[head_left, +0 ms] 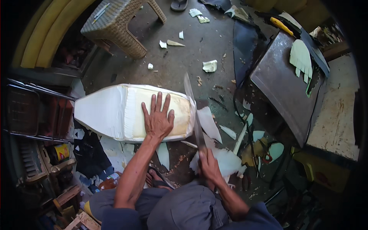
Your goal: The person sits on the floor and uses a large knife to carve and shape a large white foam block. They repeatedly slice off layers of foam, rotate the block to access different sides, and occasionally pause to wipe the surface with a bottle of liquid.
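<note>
A long white-and-cream foam seat pad (103, 109) lies lengthwise before me, its narrower end to the left. My left hand (158, 119) rests flat on its right half with the fingers spread. In my right hand (209, 165) is the handle of a long-bladed knife (197, 128), the fingers wrapped round it. The blade points away from me and runs along the pad's right end, at or very close to the foam. Thin pale foam offcuts, among them a curved slice (209, 122) and a broad piece (226, 160), lie right of the knife.
A woven stool (119, 25) stands at the far left. On the right, a dark panel (285, 80) carries a fringed pale foam piece (301, 57) and a yellow-handled tool (281, 26). A metal-framed chair (38, 109) is at left. Foam scraps litter the floor; my sandalled foot (157, 179) is below the pad.
</note>
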`<action>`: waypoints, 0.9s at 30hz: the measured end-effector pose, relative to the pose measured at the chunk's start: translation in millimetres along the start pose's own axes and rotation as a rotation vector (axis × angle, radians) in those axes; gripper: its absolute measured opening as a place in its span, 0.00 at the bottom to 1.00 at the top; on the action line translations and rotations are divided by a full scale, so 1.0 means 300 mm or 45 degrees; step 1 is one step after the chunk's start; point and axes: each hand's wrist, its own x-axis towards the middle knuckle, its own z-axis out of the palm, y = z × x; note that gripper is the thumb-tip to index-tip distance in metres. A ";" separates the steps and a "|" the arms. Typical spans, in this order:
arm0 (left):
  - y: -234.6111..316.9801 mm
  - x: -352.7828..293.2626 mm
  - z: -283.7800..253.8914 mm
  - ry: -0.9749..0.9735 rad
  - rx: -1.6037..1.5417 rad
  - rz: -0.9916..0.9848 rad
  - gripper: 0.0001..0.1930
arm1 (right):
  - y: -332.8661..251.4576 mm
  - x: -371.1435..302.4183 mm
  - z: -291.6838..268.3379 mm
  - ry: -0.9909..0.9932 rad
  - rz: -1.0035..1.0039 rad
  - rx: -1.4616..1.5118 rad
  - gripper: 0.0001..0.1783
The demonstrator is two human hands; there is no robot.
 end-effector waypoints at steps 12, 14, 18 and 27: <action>0.009 0.022 0.010 -0.014 -0.024 -0.051 0.33 | -0.027 0.083 0.018 -0.017 -0.063 -0.038 0.21; -0.008 0.061 -0.002 0.028 0.023 -0.070 0.33 | -0.115 0.108 0.010 -0.084 0.092 -0.025 0.21; -0.017 0.084 0.015 0.042 -0.032 -0.089 0.33 | 0.030 -0.002 0.037 -0.013 -0.074 0.013 0.21; -0.025 0.093 0.029 0.081 -0.037 -0.100 0.33 | 0.016 0.072 0.086 0.064 -0.269 0.011 0.21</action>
